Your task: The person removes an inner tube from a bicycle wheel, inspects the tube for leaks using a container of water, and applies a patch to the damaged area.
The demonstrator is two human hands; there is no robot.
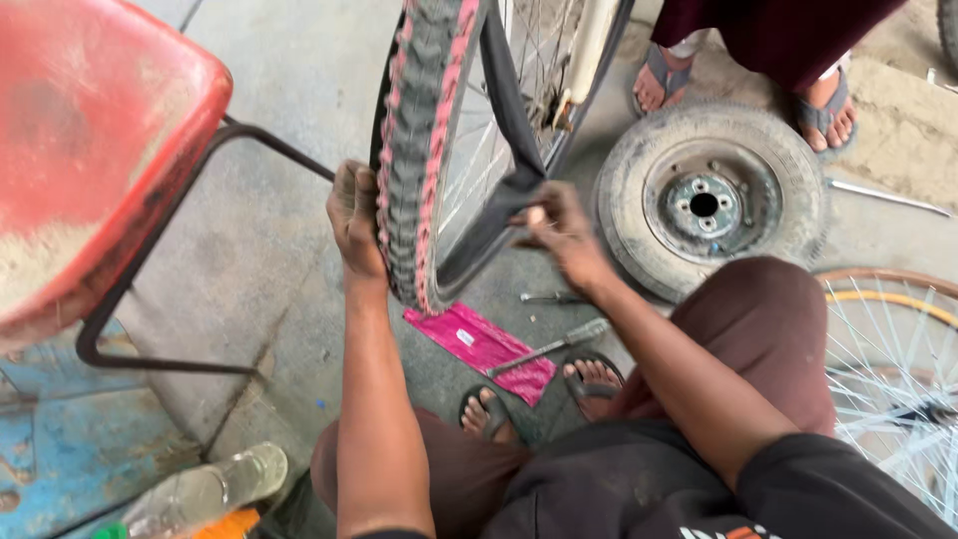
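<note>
2 hands work on 1 bicycle tyre (414, 150), a black knobbly one with pink stripes along its tread, which stands upright on its spoked wheel (489, 140) in the middle of the view, its lowest part just above the concrete floor (269, 250). The left hand (354, 215) is clasped around the tread on the tyre's left side, fingers curled over the rubber. The right hand (554, 225) is on the other side, pinching a black inner tube (504, 110) that hangs loose out of the tyre and runs up along the rim.

Below the tyre a pink wrapper (484, 349) lies flat on the floor, with a metal tool (549, 347) resting across its right end and a smaller tool (549, 296) just beyond. The person's 2 sandalled feet (539, 394) sit near the wrapper.

To the right, a small car wheel (709, 195) with a grey steel hub lies flat, and behind it are another person's feet (743, 95) in sandals. A bare spoked rim (893, 369) shows at the right edge. To the left stands a red plastic chair (90, 150) on a dark metal frame, and a clear plastic bottle (205, 491) lies at the bottom left.
</note>
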